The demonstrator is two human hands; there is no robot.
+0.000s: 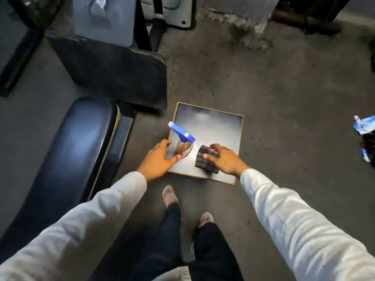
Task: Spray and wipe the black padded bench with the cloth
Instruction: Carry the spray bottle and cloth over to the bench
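Observation:
A spray bottle (183,142) with a blue trigger head and brownish liquid stands on a small square dark table (219,126) with a gold rim. My left hand (159,159) is spread around the bottle's base, thumb and fingers touching its sides, not closed. A folded dark checked cloth (204,159) lies on the table to the right of the bottle, and my right hand (225,159) is clamped on it, fingers over the top and thumb on the near side. The black padded bench (75,151) runs along the left.
A second black padded seat (113,72) sits beyond the bench. The concrete floor (284,98) is stained. Blue and white packets (364,124) lie at the right edge. My feet in sandals (170,196) stand just before the table.

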